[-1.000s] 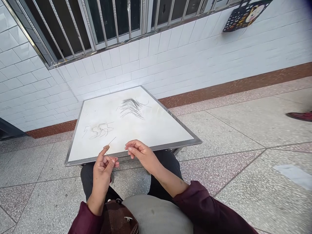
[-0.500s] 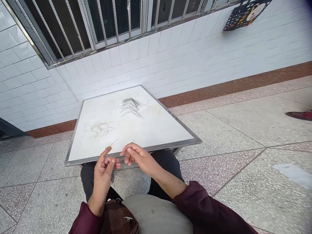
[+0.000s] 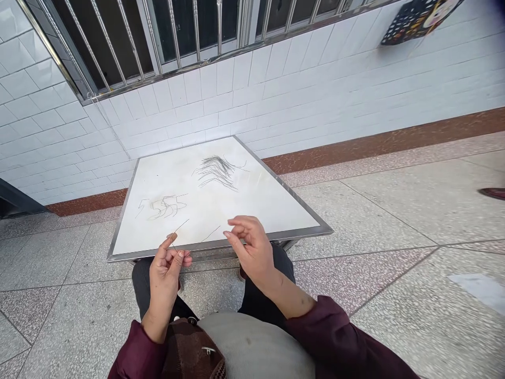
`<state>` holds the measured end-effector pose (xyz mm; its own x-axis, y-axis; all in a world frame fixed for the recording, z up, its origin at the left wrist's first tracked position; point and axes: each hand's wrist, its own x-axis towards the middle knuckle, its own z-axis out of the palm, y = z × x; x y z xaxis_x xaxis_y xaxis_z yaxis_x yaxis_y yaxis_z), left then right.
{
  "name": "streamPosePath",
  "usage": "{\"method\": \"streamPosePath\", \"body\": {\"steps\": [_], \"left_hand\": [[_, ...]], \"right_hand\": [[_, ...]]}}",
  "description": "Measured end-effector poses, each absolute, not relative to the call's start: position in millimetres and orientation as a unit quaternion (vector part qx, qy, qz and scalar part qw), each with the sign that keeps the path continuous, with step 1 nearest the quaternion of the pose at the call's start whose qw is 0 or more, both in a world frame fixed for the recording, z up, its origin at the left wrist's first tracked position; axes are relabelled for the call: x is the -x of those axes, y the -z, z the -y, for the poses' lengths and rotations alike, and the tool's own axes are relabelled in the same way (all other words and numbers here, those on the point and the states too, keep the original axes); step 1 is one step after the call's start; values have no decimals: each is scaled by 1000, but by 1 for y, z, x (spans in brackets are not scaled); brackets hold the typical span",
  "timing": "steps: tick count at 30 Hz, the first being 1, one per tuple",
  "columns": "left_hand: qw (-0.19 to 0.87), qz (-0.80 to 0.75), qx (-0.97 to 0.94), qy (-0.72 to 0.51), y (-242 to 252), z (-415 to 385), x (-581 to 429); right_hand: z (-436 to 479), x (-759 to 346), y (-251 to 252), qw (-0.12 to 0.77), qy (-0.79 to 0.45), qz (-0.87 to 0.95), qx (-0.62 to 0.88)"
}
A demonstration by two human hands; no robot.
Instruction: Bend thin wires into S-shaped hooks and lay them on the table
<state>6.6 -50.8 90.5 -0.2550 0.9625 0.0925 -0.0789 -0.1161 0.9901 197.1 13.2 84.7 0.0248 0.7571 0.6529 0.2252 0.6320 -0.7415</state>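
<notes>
My left hand pinches a thin dark wire between thumb and fingers, over the table's near edge. The wire slants up and right from the fingers. Another thin stretch of wire shows between my hands; whether it joins the held one I cannot tell. My right hand is apart from it, thumb and fingers spread, nothing visible in them. On the white table lie a pile of slightly bent thin wires and, to the left, a loose group of wavy bent wires.
The low table has a grey metal rim and stands against a white tiled wall. Metal window bars run above it. A patterned bag hangs at upper right. A white sheet lies on the speckled floor. A shoe shows at the right edge.
My right hand has moved right, away from the wire and my left hand, and its fingers have opened. My left hand keeps its pinch. The view has shifted slightly.
</notes>
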Motion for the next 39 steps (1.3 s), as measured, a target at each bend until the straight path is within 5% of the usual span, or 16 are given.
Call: {"method": "streamPosePath", "body": {"steps": [6, 16, 29, 39], "left_hand": [[434, -512, -435, -600, -92, 51, -8], [445, -517, -431, -591, -94, 51, -10], [457, -517, -430, -582, -95, 48, -11], [431, -529, -442, -582, -96, 45, -15]], "right_hand": [[-7, -191, -93, 445, 5, 848, 289], [-10, -185, -89, 377, 29, 869, 319], [-10, -173, -77, 402, -56, 833, 375], [-7, -164, -75, 479, -323, 711, 401]]}}
